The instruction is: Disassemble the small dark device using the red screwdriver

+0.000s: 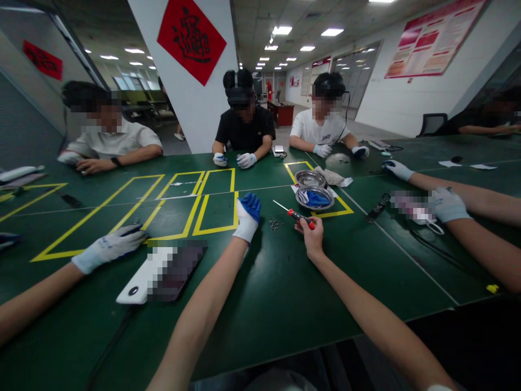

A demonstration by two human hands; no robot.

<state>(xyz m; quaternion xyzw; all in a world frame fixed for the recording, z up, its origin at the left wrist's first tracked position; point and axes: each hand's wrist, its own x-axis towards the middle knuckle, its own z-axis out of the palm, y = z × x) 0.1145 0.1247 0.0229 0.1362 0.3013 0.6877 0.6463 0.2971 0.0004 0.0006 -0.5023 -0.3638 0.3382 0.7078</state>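
My left hand (248,217), in a white glove with blue palm, is raised over the green table with its fingers curled together; what they hold, if anything, is hidden. My bare right hand (311,236) grips a screwdriver (299,218) by its red and black handle, its shaft pointing up and left. Between my hands a small pile of screws (275,223) lies on the table. Just beyond my right hand, a metal bowl (334,203) holds blue and white cloth, and another metal bowl (310,178) stands behind it.
Yellow tape outlines (215,232) mark the green table (260,326). A white device and a dark phone (183,271) lie at the left. Gloved hands of other people are on both sides, and three people sit opposite. A cable and a dark strap (377,208) lie at the right.
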